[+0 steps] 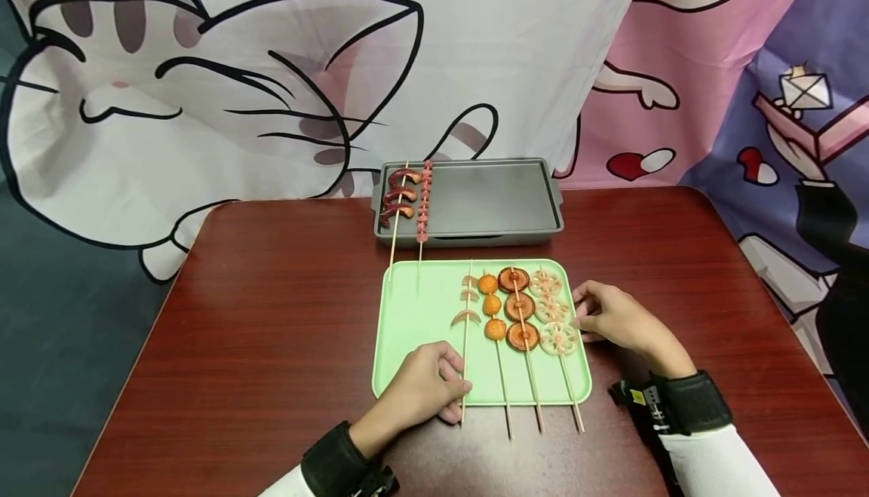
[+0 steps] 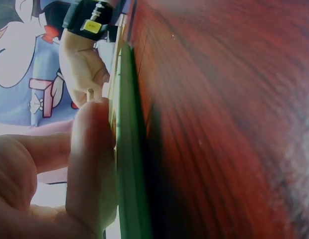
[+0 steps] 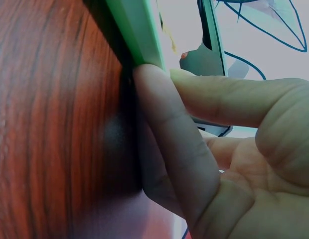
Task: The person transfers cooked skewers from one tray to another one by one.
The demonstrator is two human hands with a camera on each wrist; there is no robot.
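Green plastic fills the centre of the head view: the green tray (image 1: 414, 316) lies on the dark red wooden table (image 1: 271, 316), and we work across it from the left. Our left hand (image 1: 421, 391) sits at the lower middle of the frame, fingers curled to pinch the stick of the leftmost skewer (image 1: 465, 331), the one with pale crescent slices. If we lift it steeply, those loose slices may well slide down the stick or drop off.

Next come the fried-ball skewer (image 1: 492, 308), the mushroom skewer (image 1: 520, 308) and the lotus-root skewer (image 1: 553, 312), lying close together; a sideways sweep of the lifted stick could knock them askew.

At the right edge our right hand (image 1: 614, 320) rests with bent fingers against the tray rim, gripping nothing; a push there would likely shift the tray.

In the upper middle, the grey baking tray (image 1: 495, 199) already carries two skewers at its left side.
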